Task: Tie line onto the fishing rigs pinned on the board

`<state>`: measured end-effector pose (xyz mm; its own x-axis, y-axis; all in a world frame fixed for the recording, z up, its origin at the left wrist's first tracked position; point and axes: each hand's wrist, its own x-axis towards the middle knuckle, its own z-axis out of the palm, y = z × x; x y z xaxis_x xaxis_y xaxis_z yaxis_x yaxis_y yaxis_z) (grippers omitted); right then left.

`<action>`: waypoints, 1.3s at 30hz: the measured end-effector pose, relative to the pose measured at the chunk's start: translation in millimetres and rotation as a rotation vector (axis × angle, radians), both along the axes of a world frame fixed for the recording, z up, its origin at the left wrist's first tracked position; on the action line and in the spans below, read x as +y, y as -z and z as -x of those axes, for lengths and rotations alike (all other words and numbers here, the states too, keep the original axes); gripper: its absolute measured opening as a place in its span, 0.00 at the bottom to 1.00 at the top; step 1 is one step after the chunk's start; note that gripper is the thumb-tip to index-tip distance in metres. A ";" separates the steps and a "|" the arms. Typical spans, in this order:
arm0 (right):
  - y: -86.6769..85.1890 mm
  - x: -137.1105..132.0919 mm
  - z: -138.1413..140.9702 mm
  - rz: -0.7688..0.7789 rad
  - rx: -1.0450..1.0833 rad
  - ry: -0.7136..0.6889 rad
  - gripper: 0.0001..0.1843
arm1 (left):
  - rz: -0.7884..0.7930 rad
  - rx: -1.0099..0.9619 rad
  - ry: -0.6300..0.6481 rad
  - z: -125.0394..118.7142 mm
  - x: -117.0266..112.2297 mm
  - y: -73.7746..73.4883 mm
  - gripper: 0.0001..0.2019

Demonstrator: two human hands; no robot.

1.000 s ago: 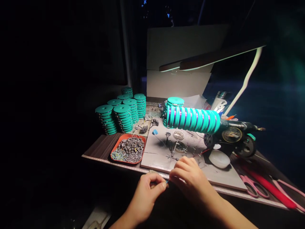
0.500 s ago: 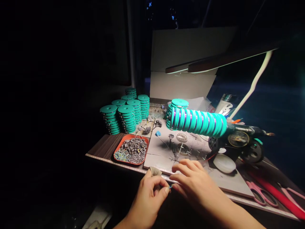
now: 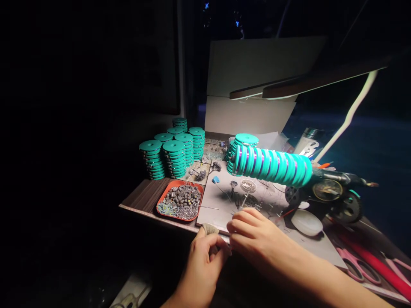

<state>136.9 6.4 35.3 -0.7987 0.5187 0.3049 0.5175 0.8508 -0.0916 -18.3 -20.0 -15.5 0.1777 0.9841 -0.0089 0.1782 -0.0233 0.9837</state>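
Note:
My left hand [image 3: 202, 265] and my right hand [image 3: 253, 235] meet in a pinch at the near edge of the grey work mat [image 3: 224, 209]. Their fingertips press together around something too small to name; a grey fingertip cover shows on my left thumb. Just beyond my right hand lie thin wire pieces and small round tins [image 3: 248, 185]. A row of teal spools [image 3: 272, 164] sits threaded on a horizontal rod of a winding machine [image 3: 330, 194] to the right.
Stacks of teal spools [image 3: 170, 154] stand at the back left. An orange tray [image 3: 163, 201] holds several small dark cylinders. A white dish [image 3: 306, 222], pink scissors [image 3: 359, 265], a red strip and a desk lamp [image 3: 308, 81] are on the right. Surroundings are dark.
Both hands stayed pinched together at the table edge and shifted slightly. The small blue tip seen between the fingers earlier is now hidden. The view has drifted left, so everything sits further right.

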 end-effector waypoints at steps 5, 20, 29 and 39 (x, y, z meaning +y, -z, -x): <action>-10.0 4.9 -4.5 0.129 -0.138 0.095 0.12 | 0.016 0.011 0.000 -1.0 -1.5 -1.2 0.09; 9.3 -2.4 -4.1 0.083 0.123 0.128 0.10 | -0.077 0.077 -0.063 -3.8 -6.2 -2.5 0.09; 8.9 10.2 4.7 0.132 0.031 0.069 0.10 | -0.138 0.080 -0.141 -6.2 -6.4 2.7 0.09; 27.0 -2.1 -3.0 0.012 0.155 0.104 0.18 | -0.031 0.065 -0.024 -2.2 -2.0 2.4 0.08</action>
